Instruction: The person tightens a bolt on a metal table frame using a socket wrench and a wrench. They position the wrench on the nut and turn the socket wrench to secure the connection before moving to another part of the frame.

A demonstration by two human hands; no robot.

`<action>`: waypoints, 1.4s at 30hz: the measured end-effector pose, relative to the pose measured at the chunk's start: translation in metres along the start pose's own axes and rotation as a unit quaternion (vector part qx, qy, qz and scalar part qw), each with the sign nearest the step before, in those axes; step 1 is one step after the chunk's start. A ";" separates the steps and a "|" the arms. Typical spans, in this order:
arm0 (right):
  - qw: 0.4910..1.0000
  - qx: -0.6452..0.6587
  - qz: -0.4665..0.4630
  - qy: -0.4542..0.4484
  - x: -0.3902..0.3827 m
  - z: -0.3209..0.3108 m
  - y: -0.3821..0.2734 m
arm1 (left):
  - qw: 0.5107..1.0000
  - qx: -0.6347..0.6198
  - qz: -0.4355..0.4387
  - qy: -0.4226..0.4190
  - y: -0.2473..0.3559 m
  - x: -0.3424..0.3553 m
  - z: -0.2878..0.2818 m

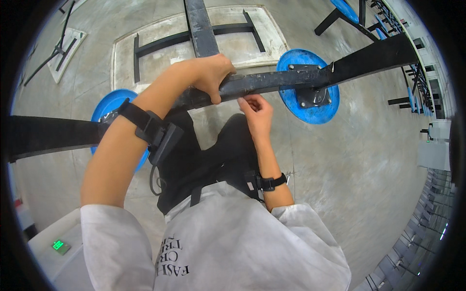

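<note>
A black metal beam (264, 83) with a worn, scuffed surface runs across in front of me. My left hand (212, 72) is closed over the beam near its middle, thumb on the near side. Just to the right, my right hand (258, 109) is at the beam's near lower edge, fingers curled in with the thumb against them. Whatever it may hold is too small or hidden to make out. A blue round seat disc (287, 109) is fixed to the beam at the right by a black bolted plate (318, 98). Another blue disc (112, 101) shows partly behind my left forearm.
Beyond the beam, a black post (201, 31) meets an H-shaped black frame (162, 44) on a pale panel (116, 68). Thick black arms (53, 136) extend past both discs. More blue-seated frames (345, 9) stand far right. A white surface with a green-lit display (60, 246) is at lower left.
</note>
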State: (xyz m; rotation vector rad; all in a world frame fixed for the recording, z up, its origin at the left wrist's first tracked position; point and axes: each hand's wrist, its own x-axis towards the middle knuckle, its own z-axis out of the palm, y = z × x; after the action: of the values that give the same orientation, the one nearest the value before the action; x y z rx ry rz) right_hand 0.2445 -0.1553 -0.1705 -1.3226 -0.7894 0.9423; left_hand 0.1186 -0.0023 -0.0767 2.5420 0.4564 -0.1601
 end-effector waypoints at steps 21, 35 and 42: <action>0.700 -0.469 0.064 -0.535 0.143 0.027 -0.095 | 0.997 0.003 -0.083 0.007 0.006 -0.010 0.006; 0.967 -0.246 -0.042 -0.061 -0.021 -0.065 -0.106 | 0.995 0.048 -0.068 0.046 0.010 -0.010 0.010; 0.953 -0.056 0.269 0.130 -0.025 -0.140 0.114 | 0.990 0.094 -0.080 -0.065 0.027 0.003 -0.001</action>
State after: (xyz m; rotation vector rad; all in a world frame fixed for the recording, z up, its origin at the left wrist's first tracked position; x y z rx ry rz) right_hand 0.3464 -0.2375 -0.2969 -1.7670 -0.2767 1.1233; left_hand 0.1309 -0.0226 -0.0631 2.6559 0.6197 -0.4449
